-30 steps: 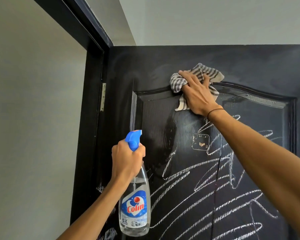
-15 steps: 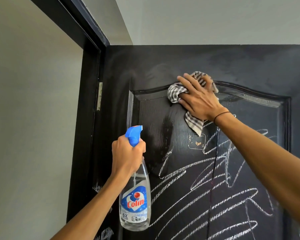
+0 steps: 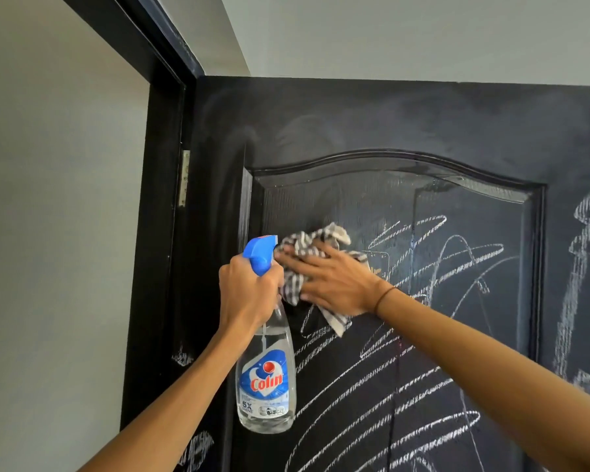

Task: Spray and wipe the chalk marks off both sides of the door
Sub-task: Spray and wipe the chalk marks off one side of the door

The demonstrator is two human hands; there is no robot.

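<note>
A: We start at the checked cloth point(image 3: 298, 264), bunched against the door point(image 3: 372, 124) at the upper left of its recessed panel. It looks soft and light, so we judge it will crumple and slide unless we press it flat.

B: Our right hand point(image 3: 334, 284) does that, fingers spread straight over it, nothing curled round.

A: The chalk marks point(image 3: 406, 386) run below and to the right, thick and unwiped.

B: Our left hand point(image 3: 249, 291) grips the spray bottle point(image 3: 266, 379) at its neck under the blue trigger. It is clear plastic, probably slick when wet, so the neck is our surest hold.
</note>
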